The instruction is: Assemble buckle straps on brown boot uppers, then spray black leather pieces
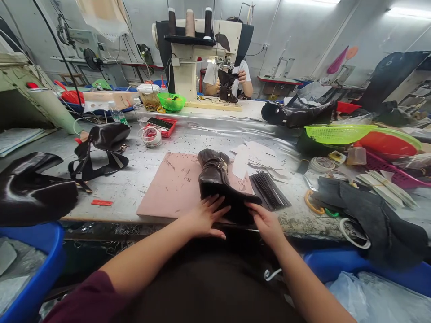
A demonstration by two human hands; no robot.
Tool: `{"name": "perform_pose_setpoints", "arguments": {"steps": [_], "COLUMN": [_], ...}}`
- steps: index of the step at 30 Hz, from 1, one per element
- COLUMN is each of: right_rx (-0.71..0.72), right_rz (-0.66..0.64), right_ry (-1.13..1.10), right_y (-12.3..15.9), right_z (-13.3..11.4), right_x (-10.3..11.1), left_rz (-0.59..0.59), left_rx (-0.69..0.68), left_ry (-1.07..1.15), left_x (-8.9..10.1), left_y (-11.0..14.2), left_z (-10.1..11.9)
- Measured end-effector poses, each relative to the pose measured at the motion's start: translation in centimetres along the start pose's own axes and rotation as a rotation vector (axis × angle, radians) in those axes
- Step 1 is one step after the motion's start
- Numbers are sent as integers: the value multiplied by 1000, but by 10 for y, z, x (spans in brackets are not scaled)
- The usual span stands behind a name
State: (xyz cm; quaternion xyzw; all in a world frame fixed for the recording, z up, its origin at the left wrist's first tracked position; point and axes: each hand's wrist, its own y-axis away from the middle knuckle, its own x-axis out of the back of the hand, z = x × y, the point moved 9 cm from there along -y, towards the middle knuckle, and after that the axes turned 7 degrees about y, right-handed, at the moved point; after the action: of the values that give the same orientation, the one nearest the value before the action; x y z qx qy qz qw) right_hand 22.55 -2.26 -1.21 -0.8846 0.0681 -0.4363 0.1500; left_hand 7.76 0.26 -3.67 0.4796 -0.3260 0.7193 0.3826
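A dark brown leather boot upper with a strap and metal buckle lies at the table's front edge, partly on a pink board. Its black inner side faces up toward me. My left hand rests on the near part of the upper with fingers spread flat. At the right, my right hand pinches the upper's edge between thumb and fingers. Just beyond that hand lies a stack of dark strips, with white paper pieces behind it.
Shiny dark boot pieces lie at the left. Scissors with orange handles and dark leather pieces lie at the right. Blue bins flank me below the table. Across the table, another person's hand holds a boot piece at a sewing machine.
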Motion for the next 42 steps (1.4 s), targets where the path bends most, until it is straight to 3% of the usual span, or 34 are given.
{"name": "perform_pose_setpoints", "arguments": {"steps": [6,10,14,17,20,21,24,26,27,31,35,42], "right_rx": [210,286,362,391,282,226,45,-33,-62,-156,-179,-101], "right_rz": [-77,-43,-18,38,277,271,-107,-233,-233,-163,-149,-185], "right_ry": [346,382,330,239,226,228,166,134,126,71,13,-51], "right_y": [6,23,45,40,5,-13,-68,-89,-96,-103,-94,-87], "right_z": [-29,-42,-52,-63,-66,-64,-46,-33,-26,-7,-13,-42], "right_x": [-29,-30,-22,-5,30,34,7,-4,-5,1,7,3], "left_rz": [-13,-4,-8,54,129,154,209,241,249,254,246,148], "left_rx": [-48,-27,105,285,328,312,240,190,168,113,154,482], "left_ry": [5,-27,-65,-88,-85,-76,-47,-44,-51,-82,-30,214], "left_x": [-3,0,11,22,24,22,16,14,14,13,15,22], "left_y": [2,0,-17,-35,-47,-49,-48,-45,-44,-42,-39,-47], "left_z": [0,1,-1,-11,-14,-14,-14,-13,-13,-10,-13,-46]}}
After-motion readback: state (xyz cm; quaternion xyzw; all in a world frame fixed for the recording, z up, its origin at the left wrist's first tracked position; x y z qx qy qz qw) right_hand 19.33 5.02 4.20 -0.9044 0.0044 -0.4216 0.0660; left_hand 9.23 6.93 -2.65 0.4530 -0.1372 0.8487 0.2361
